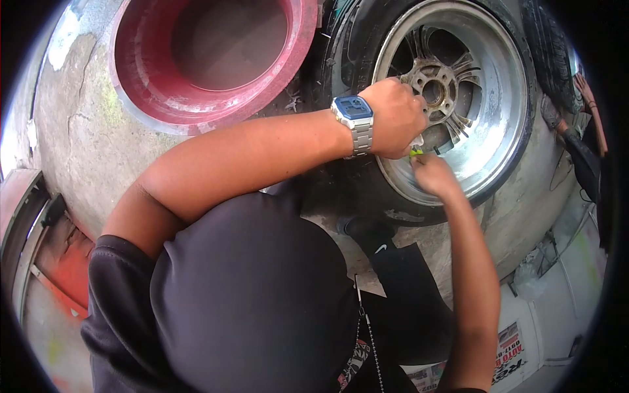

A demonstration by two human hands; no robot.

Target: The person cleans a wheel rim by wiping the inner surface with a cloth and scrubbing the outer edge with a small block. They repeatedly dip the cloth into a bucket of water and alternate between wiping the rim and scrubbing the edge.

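Observation:
A car wheel with a silver alloy rim (490, 124) and a black tyre (386, 187) lies in front of me. My left hand (395, 118), with a metal-banded digital watch (354, 110) on the wrist, is closed over the near left side of the rim, its fingers mostly hidden. Just below it, my right hand (436, 175) is closed, thumb and fingers together over the rim's barrel. Between the two hands shows a small yellow-green piece (416, 152), with a bit of white beside it. I cannot tell what object it belongs to.
A large red round tub (196, 118) stands left of the wheel on the concrete floor (72, 98). Another tyre (547, 49) is at the far right, near a person's hand (583, 85) and leg. A printed sign (508, 354) lies at lower right.

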